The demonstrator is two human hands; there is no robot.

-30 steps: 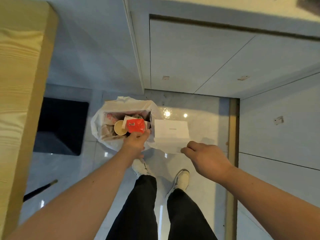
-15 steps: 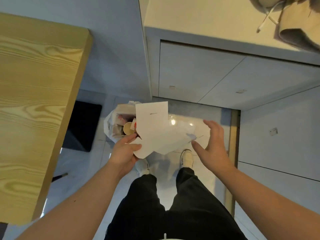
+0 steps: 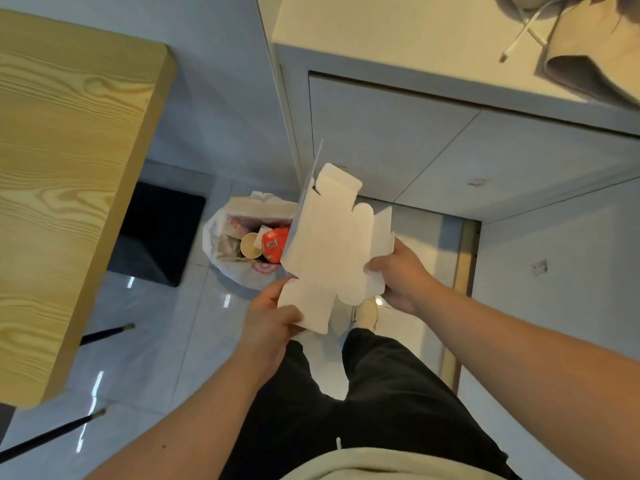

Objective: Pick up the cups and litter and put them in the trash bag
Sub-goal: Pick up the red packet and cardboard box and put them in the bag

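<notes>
- A second ago my left hand (image 3: 268,323) was at the bag (image 3: 239,268) dropping red litter (image 3: 275,244); now both hands hold a flattened white carton (image 3: 332,251).
- Left pinches its lower corner, right hand (image 3: 401,275) grips the far edge.
- Carton hangs just beside the bag's mouth, above the floor.
- Cup (image 3: 251,245) already inside; I'd fold the carton next, I judge.

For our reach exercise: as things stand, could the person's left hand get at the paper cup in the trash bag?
Probably not yet. The left hand is gripping the white cardboard, as is the right hand, and the cup sits down in the trash bag on the floor.
</notes>
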